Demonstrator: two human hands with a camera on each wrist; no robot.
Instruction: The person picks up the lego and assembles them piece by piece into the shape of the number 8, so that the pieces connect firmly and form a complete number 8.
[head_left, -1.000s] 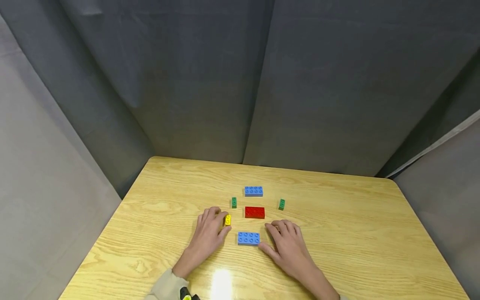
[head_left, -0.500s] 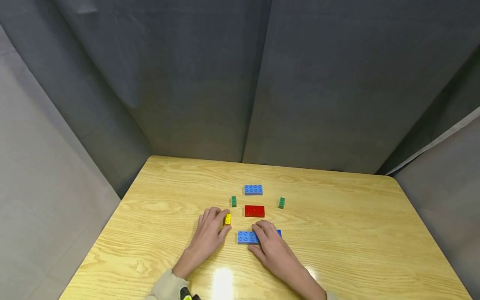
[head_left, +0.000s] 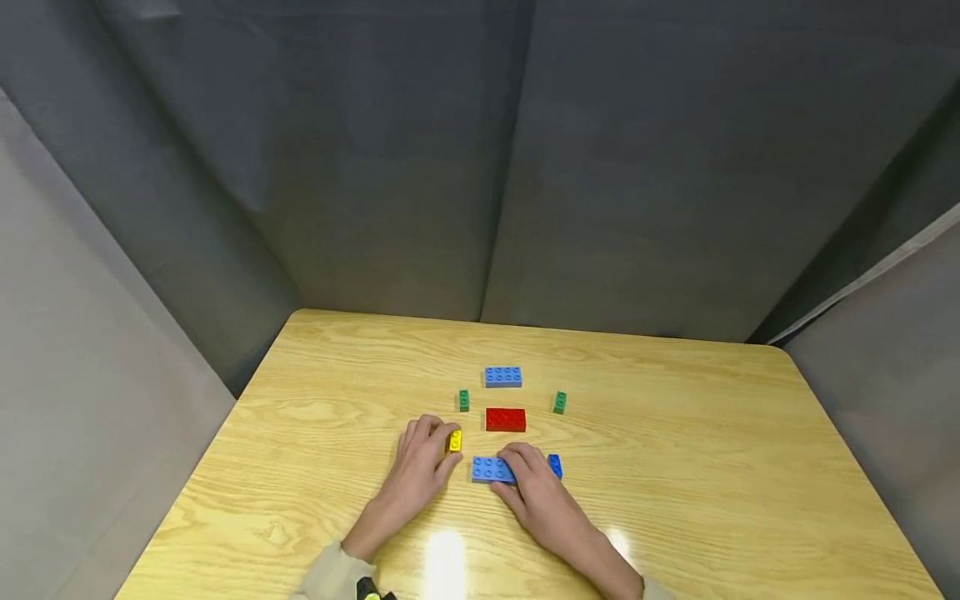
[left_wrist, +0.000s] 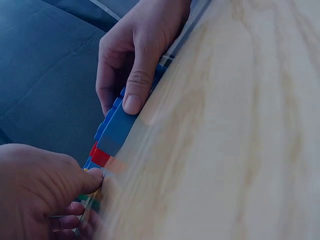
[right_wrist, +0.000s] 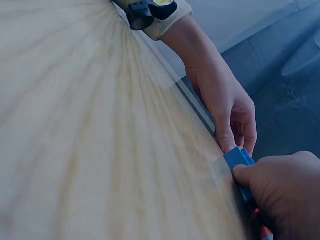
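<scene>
Well off the worktop's [head_left: 712, 467] far edge, my right fingers [head_left: 515, 461] pinch a light-blue toy brick [head_left: 483, 470] — my left fingers [head_left: 442, 432], a yellow toy brick [head_left: 456, 441].

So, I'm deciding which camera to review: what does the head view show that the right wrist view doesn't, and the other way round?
Only the head view: the left green brick, the right green brick and the right sleeve.

Only the right wrist view: the inner side of the left hand, under the palm; the head view shows its back.

Both: the right hand gripping the nearer large blue brick, the wooden table, and the yellow brick, just a sliver in the wrist view.
</scene>
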